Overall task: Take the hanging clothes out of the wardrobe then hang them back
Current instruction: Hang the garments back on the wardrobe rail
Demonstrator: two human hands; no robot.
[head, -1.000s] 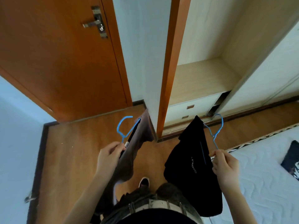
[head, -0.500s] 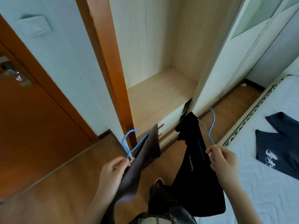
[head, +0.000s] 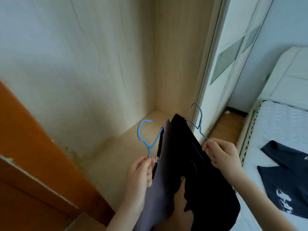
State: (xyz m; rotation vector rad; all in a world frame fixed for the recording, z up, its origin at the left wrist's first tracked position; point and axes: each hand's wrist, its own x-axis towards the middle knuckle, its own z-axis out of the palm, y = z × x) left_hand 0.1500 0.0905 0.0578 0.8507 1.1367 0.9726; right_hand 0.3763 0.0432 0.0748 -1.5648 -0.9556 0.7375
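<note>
while both hang before the open wardrobe point(head: 116, 64), the left hand point(head: 141, 170) pinches a blue hanger point(head: 143, 137) bearing a grey-brown garment point(head: 160, 180) and the right hand point(head: 220, 154) pinches a second blue hanger point(head: 199, 124) bearing a black garment point(head: 205, 180); cloth hides the hangers' shoulders, and the hems are cut off below.

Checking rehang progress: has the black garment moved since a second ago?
Yes. The black garment has risen and gone forward: its top now overlaps the wardrobe shelf; earlier it hung below the shelf's front edge.

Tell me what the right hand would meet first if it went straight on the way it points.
Probably the wardrobe's right side panel. The right hand pinches a blue hanger, whose hook would arrive first. Depth is unclear.
</note>
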